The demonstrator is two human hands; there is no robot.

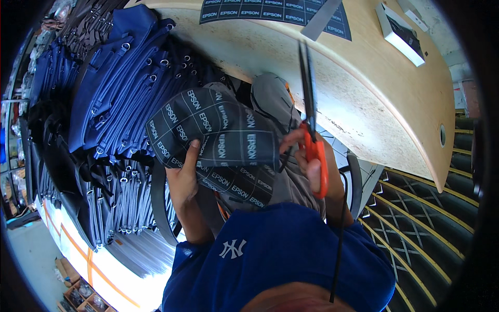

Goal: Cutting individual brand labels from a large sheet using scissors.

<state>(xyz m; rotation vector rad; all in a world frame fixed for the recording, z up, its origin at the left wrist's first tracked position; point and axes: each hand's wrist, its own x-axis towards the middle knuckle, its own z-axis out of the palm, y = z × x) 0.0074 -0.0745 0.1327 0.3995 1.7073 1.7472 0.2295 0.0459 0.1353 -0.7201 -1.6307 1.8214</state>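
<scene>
My left hand (184, 179) grips a black label sheet (202, 118) printed with a grid of light lettering, thumb on top and fingers hidden beneath. The sheet bends over my lap, and part of it folds under, below the upper layer. In my right hand (301, 156) is a pair of scissors (321, 169) with orange handles. Their long dark blades point away from me toward the table, close together. The fingers of that hand are by the sheet's right edge; whether they touch it I cannot tell.
A curved light-wood table (374, 67) spans the far side, bearing another printed sheet (254, 11), a grey strip (320, 20) and an open white box (399, 34). Stacked blue bags (117, 88) with metal rings crowd the left. Black racks with yellow edges (416, 223) stand at right.
</scene>
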